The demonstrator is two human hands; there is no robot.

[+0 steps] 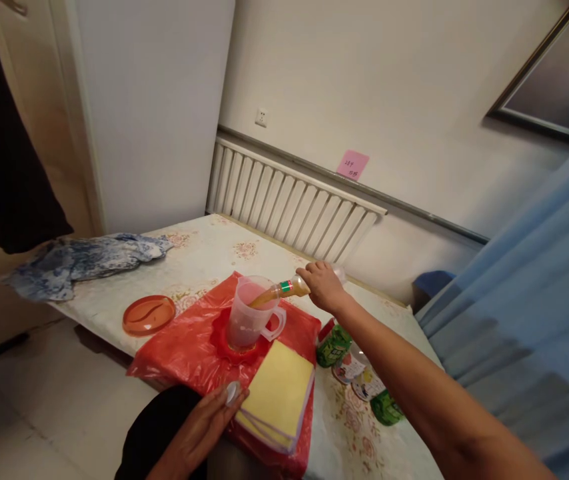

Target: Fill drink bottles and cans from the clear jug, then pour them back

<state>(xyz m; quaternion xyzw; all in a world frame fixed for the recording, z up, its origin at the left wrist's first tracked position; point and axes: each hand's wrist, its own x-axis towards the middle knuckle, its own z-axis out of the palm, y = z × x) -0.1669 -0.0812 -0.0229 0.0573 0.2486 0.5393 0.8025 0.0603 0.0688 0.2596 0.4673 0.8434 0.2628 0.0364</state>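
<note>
My right hand (pixel 322 285) is closed around a clear bottle (pixel 297 287) with a green and red label on its neck. The bottle lies tilted, and its mouth is over the translucent plastic jug (pixel 248 320). Amber liquid streams from it into the jug, which stands upright on a red scalloped dish (pixel 220 337) with its handle to the right. My left hand (pixel 204 423) is low at the table's front edge, fingers closed on a small whitish cap (pixel 233 393). Beside that hand rests a stack of yellow cloths (pixel 280 393).
Red plastic sheeting (pixel 174 363) lies under the dish and cloths. An orange lid (pixel 148 315) sits to its left, a crumpled blue-and-white cloth (pixel 99 260) farther left. Several cans, including a green can (pixel 333 345), stand right, partly behind my forearm. A radiator (pixel 289 200) lines the wall.
</note>
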